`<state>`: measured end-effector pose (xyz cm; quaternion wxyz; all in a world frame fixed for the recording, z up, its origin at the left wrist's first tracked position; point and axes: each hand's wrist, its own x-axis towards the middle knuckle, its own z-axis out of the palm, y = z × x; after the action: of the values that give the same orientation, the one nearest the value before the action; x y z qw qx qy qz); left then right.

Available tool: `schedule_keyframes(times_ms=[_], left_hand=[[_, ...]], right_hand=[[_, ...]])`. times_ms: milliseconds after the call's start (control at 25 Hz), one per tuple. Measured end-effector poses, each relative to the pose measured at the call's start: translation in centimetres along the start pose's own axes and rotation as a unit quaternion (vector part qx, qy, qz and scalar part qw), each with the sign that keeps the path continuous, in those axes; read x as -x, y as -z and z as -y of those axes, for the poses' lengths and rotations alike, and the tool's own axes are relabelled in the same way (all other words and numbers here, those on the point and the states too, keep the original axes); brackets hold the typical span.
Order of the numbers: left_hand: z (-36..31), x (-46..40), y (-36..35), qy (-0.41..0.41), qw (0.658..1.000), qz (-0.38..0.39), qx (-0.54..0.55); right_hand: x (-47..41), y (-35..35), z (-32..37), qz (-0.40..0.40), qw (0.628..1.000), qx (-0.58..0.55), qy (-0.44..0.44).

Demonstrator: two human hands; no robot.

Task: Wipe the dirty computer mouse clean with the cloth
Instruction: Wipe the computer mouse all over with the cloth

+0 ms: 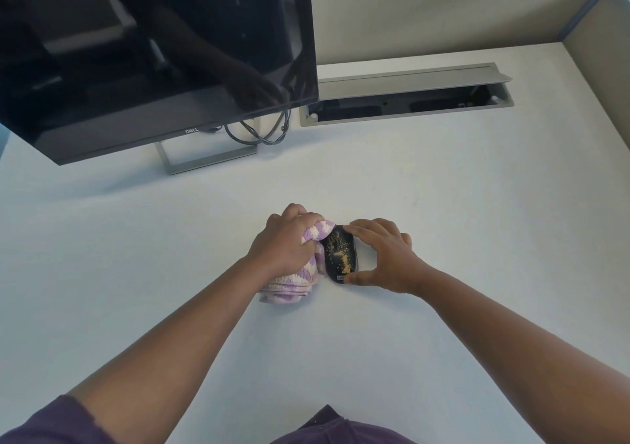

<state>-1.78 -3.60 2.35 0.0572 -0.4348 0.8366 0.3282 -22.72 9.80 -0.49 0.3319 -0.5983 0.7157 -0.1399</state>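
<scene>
A black computer mouse (pixel 340 256) lies on the white desk (pixel 443 205), its top speckled with tan crumbs. My right hand (pixel 381 254) holds it from the right, index finger at its far end and thumb at its near end. My left hand (pixel 284 240) grips a bunched purple-and-white cloth (pixel 300 281) just left of the mouse. The cloth's upper fold touches the mouse's far left edge, and its lower part trails on the desk under my wrist.
A dark Dell monitor (pixel 153 51) on a grey stand (pixel 204 160) fills the back left, with black cables (pixel 262 133) behind it. An open grey cable tray (pixel 405 102) is set into the desk at the back right. A partition wall rises on the right.
</scene>
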Motion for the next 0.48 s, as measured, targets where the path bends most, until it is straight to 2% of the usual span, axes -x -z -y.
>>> schedule_keyframes(times_ms=[160,480], left_hand=[[-0.34,-0.33,-0.78,0.011,1.0,-0.02,-0.018],[-0.44,-0.45,-0.18,-0.033,0.993,0.021,-0.111]], right_hand=[[-0.02,-0.06,-0.06,-0.001,1.0,-0.008,-0.001],[-0.12,-0.02,-0.04,-0.002,1.0,-0.019,-0.006]])
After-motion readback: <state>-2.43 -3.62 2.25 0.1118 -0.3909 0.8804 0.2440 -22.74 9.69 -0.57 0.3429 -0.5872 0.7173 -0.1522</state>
